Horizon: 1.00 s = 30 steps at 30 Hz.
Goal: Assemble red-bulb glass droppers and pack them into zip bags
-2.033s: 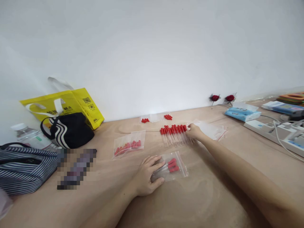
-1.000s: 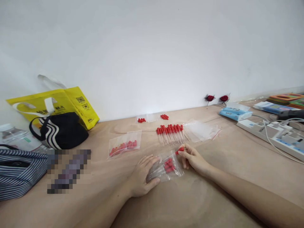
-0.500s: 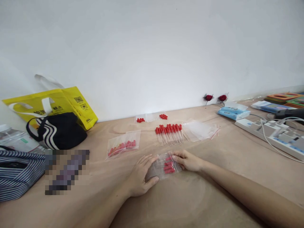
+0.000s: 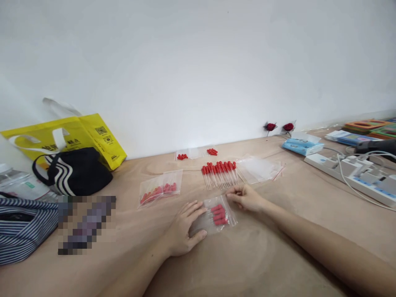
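A small clear zip bag [image 4: 220,215] with several red-tipped sticks inside lies flat on the table. My left hand [image 4: 185,229] rests on the bag's left end, its fingers and thumb spread. At the bag's upper right corner is my right hand [image 4: 244,198], its fingertips pressed together; whether they pinch the bag's edge is too small to tell. Just beyond lies a row of loose red-tipped sticks [image 4: 219,173]. Flat clear bags [image 4: 260,169] are to the right of the row. Filled bags [image 4: 161,189] lie on the left, and more [image 4: 195,153] by the wall.
A yellow bag [image 4: 93,136], a black pouch [image 4: 82,171] and a striped bag [image 4: 27,227] stand at the left. On the right are a blue tissue pack [image 4: 301,146], a power strip [image 4: 368,181] with cables, and two dark red flowers [image 4: 288,127].
My right hand has slid up and back from the bag's right part, so the bag's right end now shows. My left hand has stayed in place.
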Tool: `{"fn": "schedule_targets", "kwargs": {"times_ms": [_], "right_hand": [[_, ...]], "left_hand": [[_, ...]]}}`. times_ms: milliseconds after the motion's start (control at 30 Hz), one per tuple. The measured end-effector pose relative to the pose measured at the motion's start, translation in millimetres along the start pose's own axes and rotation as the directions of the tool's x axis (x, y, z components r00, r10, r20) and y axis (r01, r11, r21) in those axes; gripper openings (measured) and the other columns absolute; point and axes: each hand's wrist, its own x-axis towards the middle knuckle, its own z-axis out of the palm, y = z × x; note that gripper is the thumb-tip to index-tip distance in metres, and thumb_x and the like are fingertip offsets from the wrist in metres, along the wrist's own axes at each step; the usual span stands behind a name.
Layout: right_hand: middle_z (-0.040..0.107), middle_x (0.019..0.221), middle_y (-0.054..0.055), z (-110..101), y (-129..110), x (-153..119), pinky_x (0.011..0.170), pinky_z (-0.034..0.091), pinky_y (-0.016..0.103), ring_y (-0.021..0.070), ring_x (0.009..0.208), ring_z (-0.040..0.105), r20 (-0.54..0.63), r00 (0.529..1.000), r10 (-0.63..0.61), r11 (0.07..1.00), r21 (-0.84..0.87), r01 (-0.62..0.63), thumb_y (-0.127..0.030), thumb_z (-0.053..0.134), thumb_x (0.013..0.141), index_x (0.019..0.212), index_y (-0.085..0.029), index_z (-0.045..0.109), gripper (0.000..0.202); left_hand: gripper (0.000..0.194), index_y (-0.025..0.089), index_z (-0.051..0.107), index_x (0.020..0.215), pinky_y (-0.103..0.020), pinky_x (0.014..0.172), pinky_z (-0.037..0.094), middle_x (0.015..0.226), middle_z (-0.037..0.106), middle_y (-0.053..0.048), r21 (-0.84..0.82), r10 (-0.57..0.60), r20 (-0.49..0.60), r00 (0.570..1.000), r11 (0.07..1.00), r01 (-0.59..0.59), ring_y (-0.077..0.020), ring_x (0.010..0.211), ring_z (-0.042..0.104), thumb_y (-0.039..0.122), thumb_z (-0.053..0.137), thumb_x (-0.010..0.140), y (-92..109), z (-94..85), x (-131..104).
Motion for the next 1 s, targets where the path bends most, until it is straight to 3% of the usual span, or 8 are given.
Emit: {"fn": "schedule_targets", "kwargs": {"times_ms": [100,200,333,533,667,800,900,1000], "right_hand": [[0.061,0.061,0.0,-28.6,-0.9,26.4,0.054,0.041,0.022,0.0119,0.056,0.054,-0.355,0.928,-0.114,0.956,-0.293,0.005,-0.025,0.054,0.065,0.063,-0.017,0.058,0.01],[0.063,0.074,0.006,-51.5,-1.4,56.6,0.065,0.041,0.026,0.0169,0.07,0.057,-0.514,0.853,-0.086,0.93,-0.349,-0.117,-0.022,0.053,0.065,0.071,-0.015,0.059,0.011],[0.063,0.078,0.013,-58.7,-2.0,90.3,0.064,0.04,0.028,0.023,0.079,0.057,-0.582,0.813,-0.013,0.915,-0.335,-0.225,-0.022,0.056,0.063,0.078,-0.013,0.059,0.018],[0.057,0.053,0.01,-53.9,-8.6,115.7,0.053,0.038,0.028,0.0258,0.067,0.058,-0.556,0.823,0.117,0.919,-0.254,-0.302,-0.013,0.059,0.056,0.056,-0.015,0.056,0.004],[0.056,0.06,0.007,-60.3,-14.7,103.5,0.048,0.038,0.026,0.0187,0.057,0.055,-0.555,0.826,0.097,0.964,-0.153,-0.216,-0.017,0.055,0.061,0.08,-0.012,0.058,0.02],[0.052,0.072,0.0,-58.8,-11.7,63.9,0.043,0.041,0.023,0.01,0.047,0.05,-0.542,0.84,0.018,0.999,-0.03,-0.042,-0.025,0.044,0.07,0.113,-0.017,0.04,0.044],[0.046,0.068,-0.004,-47.0,-0.5,29.3,0.044,0.042,0.023,0.0091,0.047,0.049,-0.499,0.865,-0.051,0.971,0.177,0.159,-0.032,0.047,0.069,0.109,-0.02,0.038,0.043],[0.043,0.067,-0.006,-31.5,9.6,5.9,0.044,0.044,0.024,0.0091,0.048,0.049,-0.513,0.858,-0.028,0.936,0.288,0.203,-0.035,0.052,0.066,0.101,-0.022,0.039,0.04]], "left_hand": [[0.051,0.024,0.036,0.129,-0.051,0.104,0.016,0.139,0.03,-0.006,0.009,-0.022,0.02,1.0,1.0,0.022,-0.0264,0.128,0.021,0.037,0.049,0.081,1.0,-2.1,0.5],[0.046,0.024,0.035,0.13,-0.049,0.105,0.015,0.138,0.032,-0.005,-0.018,-0.027,-0.008,1.0,0.999,0.027,-0.0236,0.129,0.022,0.032,0.042,0.085,2.9,-4.8,0.2],[0.044,0.023,0.041,0.124,-0.045,0.105,0.021,0.13,0.043,-0.005,-0.076,-0.028,-0.078,0.997,0.997,0.022,-0.0221,0.124,0.031,0.022,0.046,0.08,4.5,-6.3,-1.8],[0.046,0.021,0.042,0.121,-0.045,0.103,0.025,0.125,0.048,-0.007,-0.088,0.008,-0.079,0.997,0.996,-0.014,-0.0233,0.118,0.039,0.023,0.05,0.076,1.6,-2.8,-2.3],[0.046,0.02,0.044,0.12,-0.045,0.102,0.026,0.123,0.049,-0.008,-0.079,0.042,-0.085,0.995,0.996,-0.049,-0.0236,0.115,0.042,0.024,0.053,0.074,-0.9,0.2,-1.2],[0.043,0.022,0.047,0.116,-0.046,0.101,0.026,0.123,0.049,-0.007,-0.067,0.052,-0.097,0.994,0.996,-0.059,-0.0239,0.114,0.043,0.024,0.052,0.074,-0.4,0.6,-0.7],[0.04,0.021,0.048,0.114,-0.045,0.1,0.028,0.122,0.049,-0.007,-0.07,0.05,-0.101,0.994,0.996,-0.057,-0.0237,0.114,0.043,0.024,0.052,0.075,1.3,-0.8,-0.3],[0.035,0.021,0.049,0.109,-0.043,0.099,0.03,0.12,0.051,-0.008,-0.086,0.057,-0.096,0.994,0.994,-0.065,-0.0233,0.112,0.044,0.023,0.052,0.074,3.0,-2.0,-0.1]]}}
